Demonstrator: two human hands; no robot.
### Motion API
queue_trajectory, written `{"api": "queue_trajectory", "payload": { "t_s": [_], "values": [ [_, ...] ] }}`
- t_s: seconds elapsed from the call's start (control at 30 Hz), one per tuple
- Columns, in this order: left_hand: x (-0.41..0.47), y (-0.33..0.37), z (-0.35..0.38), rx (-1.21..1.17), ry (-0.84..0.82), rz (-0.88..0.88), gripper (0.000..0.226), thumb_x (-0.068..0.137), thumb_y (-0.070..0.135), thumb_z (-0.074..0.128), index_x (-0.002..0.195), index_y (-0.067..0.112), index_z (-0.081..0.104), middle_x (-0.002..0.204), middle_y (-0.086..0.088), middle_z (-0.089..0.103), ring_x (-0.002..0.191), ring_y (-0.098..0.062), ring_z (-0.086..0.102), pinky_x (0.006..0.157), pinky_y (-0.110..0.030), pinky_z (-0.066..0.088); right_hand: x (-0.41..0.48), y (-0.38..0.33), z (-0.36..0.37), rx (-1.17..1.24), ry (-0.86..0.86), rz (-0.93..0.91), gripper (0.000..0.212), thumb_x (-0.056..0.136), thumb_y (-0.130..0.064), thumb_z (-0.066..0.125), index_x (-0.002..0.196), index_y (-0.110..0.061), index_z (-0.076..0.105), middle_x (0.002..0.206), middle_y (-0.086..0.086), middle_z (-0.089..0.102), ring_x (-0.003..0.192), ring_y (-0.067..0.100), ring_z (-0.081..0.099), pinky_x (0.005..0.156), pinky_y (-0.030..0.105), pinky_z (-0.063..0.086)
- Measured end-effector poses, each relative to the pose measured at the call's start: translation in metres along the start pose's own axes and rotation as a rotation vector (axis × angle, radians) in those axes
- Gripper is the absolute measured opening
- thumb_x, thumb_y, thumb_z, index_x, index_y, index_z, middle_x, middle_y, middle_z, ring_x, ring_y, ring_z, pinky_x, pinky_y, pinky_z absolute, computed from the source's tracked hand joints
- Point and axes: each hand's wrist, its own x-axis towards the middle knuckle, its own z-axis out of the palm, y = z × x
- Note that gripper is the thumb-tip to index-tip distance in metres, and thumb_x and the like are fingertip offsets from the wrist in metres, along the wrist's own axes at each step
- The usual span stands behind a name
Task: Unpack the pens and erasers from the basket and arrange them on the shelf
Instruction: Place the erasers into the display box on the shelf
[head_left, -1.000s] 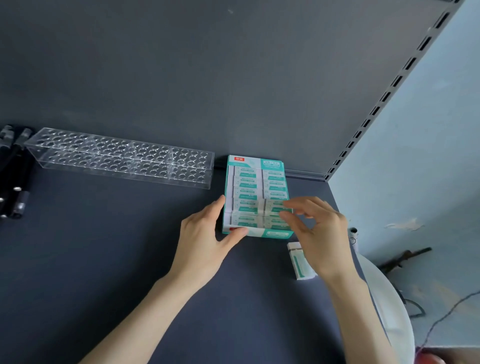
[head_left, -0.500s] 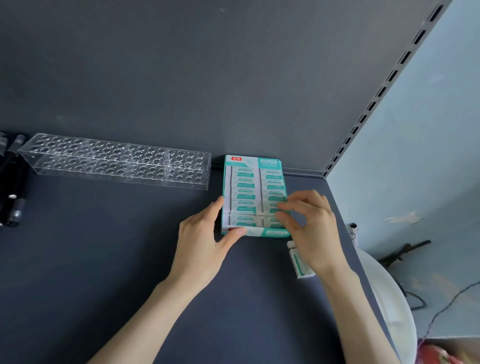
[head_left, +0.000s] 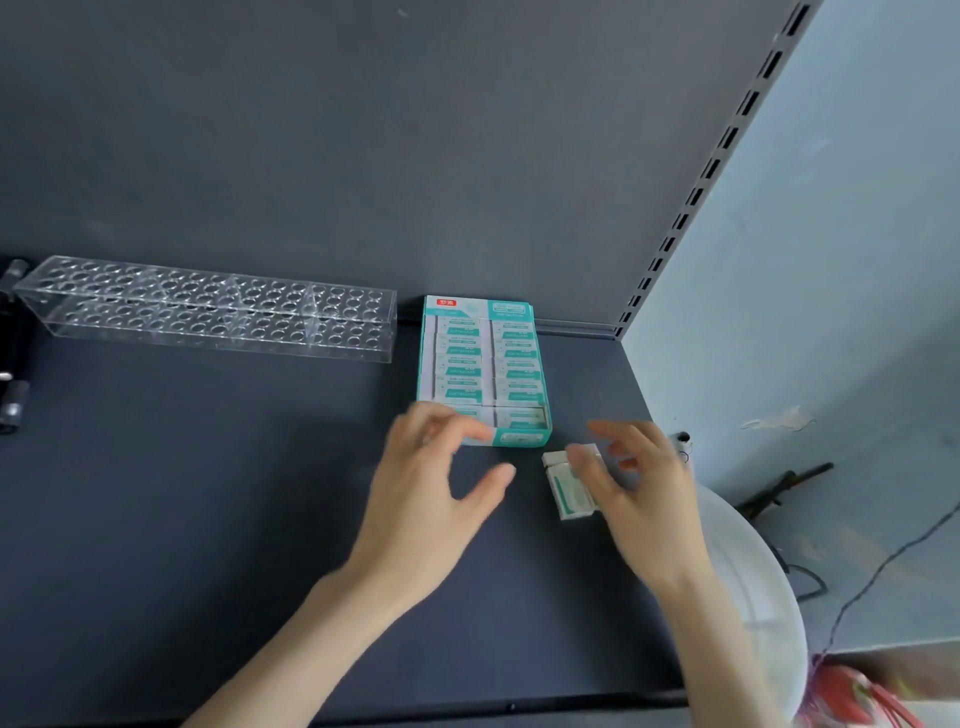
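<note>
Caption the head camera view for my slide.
Open left hand beside a teal box of erasers, open right hand over a loose eraser on the dark shelf.

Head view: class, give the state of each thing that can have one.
eraser box: open, filled with erasers, flat on shelf.
loose eraser: lying on shelf beside box.
pen rack: holes hold no pens.
left hand: open, holding nothing.
right hand: open, above loose eraser.

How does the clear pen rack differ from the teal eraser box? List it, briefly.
The clear pen rack is see-through; the teal eraser box is printed card. The rack's holes are empty; the box is packed with erasers. The rack lies along the back wall; the box points away from it. Both sit on the dark shelf.
</note>
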Motion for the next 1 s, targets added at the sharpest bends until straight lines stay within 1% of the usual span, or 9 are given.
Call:
{"api": "queue_trajectory", "payload": {
  "t_s": [0.1, 0.2, 0.27, 0.37, 0.5, 0.63, 0.73, 0.9, 1.0],
  "values": [
    [-0.008, 0.01, 0.021, 0.047, -0.177, 0.097, 0.034, 0.086, 0.032, 0.066, 0.117, 0.02, 0.061, 0.108, 0.01, 0.045, 0.103, -0.005, 0.044, 0.09, -0.021, 0.039, -0.014, 0.009, -0.005, -0.068, -0.058, -0.009, 0.034, 0.079, -0.03, 0.072, 0.111, -0.017, 0.066, 0.105, -0.007, 0.056, 0.102, 0.016, 0.052, 0.084, 0.013, 0.038],
    [-0.008, 0.009, 0.036, 0.225, -0.249, 0.177, 0.052, 0.091, 0.041, 0.056, 0.139, 0.025, 0.045, 0.111, 0.006, 0.04, 0.1, -0.009, 0.039, 0.092, -0.027, 0.036, -0.022, 0.013, -0.006, -0.074, -0.073, -0.025, 0.035, 0.078, -0.028, 0.074, 0.111, -0.019, 0.067, 0.104, -0.01, 0.056, 0.101, 0.014, 0.05, 0.082, 0.005, 0.033],
    [-0.006, 0.008, 0.039, 0.286, -0.262, 0.222, 0.056, 0.092, 0.047, 0.05, 0.143, 0.028, 0.039, 0.112, 0.004, 0.04, 0.091, -0.007, 0.033, 0.087, -0.025, 0.032, -0.025, 0.015, -0.009, -0.045, -0.068, -0.034, 0.028, 0.08, -0.022, 0.074, 0.107, -0.02, 0.068, 0.104, -0.012, 0.058, 0.101, 0.014, 0.051, 0.082, 0.001, 0.031],
    [-0.004, 0.009, 0.04, 0.311, -0.281, 0.25, 0.051, 0.092, 0.053, 0.045, 0.137, 0.029, 0.048, 0.112, 0.002, 0.042, 0.087, -0.006, 0.026, 0.083, -0.023, 0.029, -0.028, 0.017, -0.014, -0.024, -0.046, -0.069, 0.02, 0.079, -0.017, 0.074, 0.098, -0.022, 0.07, 0.099, -0.02, 0.061, 0.098, 0.008, 0.052, 0.081, 0.0, 0.03],
    [-0.011, 0.009, 0.031, 0.274, -0.242, 0.244, 0.045, 0.084, 0.057, 0.048, 0.105, 0.023, 0.069, 0.108, 0.002, 0.054, 0.086, -0.012, 0.049, 0.078, -0.03, 0.041, -0.03, 0.016, -0.018, 0.119, -0.096, -0.05, 0.022, 0.075, -0.014, 0.077, 0.083, -0.033, 0.069, 0.091, -0.024, 0.066, 0.097, 0.005, 0.056, 0.081, 0.008, 0.038],
    [-0.016, 0.01, 0.026, 0.239, -0.242, 0.298, 0.024, 0.076, 0.035, 0.077, 0.083, 0.014, 0.066, 0.103, 0.004, 0.068, 0.093, -0.019, 0.061, 0.073, -0.039, 0.05, -0.03, 0.014, -0.02, 0.228, -0.153, -0.045, 0.029, 0.073, -0.01, 0.078, 0.081, -0.035, 0.066, 0.089, -0.02, 0.066, 0.09, 0.01, 0.057, 0.078, 0.017, 0.042],
    [-0.014, 0.01, 0.023, 0.075, -0.285, 0.222, 0.022, 0.075, 0.025, 0.079, 0.079, 0.014, 0.061, 0.088, 0.012, 0.065, 0.088, -0.011, 0.056, 0.079, -0.032, 0.045, -0.03, 0.015, -0.022, 0.244, -0.162, -0.058, 0.037, 0.074, -0.003, 0.075, 0.081, -0.037, 0.064, 0.088, -0.019, 0.065, 0.088, 0.012, 0.056, 0.076, 0.015, 0.041],
    [-0.015, 0.007, 0.018, 0.007, -0.411, 0.049, 0.034, 0.075, 0.034, 0.078, 0.105, 0.028, 0.063, 0.089, 0.022, 0.05, 0.09, 0.005, 0.044, 0.076, -0.007, 0.033, -0.025, 0.014, -0.02, 0.357, -0.247, 0.017, 0.038, 0.073, -0.003, 0.077, 0.092, -0.034, 0.066, 0.086, -0.013, 0.064, 0.081, 0.012, 0.061, 0.072, 0.015, 0.046],
    [-0.015, 0.007, 0.011, -0.009, -0.45, -0.004, 0.019, 0.08, 0.028, 0.074, 0.088, 0.036, 0.058, 0.088, 0.019, 0.046, 0.086, 0.002, 0.047, 0.073, -0.009, 0.035, -0.019, 0.006, -0.013, 0.499, -0.221, 0.1, 0.041, 0.063, -0.017, 0.085, 0.099, -0.027, 0.067, 0.083, -0.009, 0.067, 0.077, 0.007, 0.064, 0.07, 0.014, 0.049]
  ]
}}
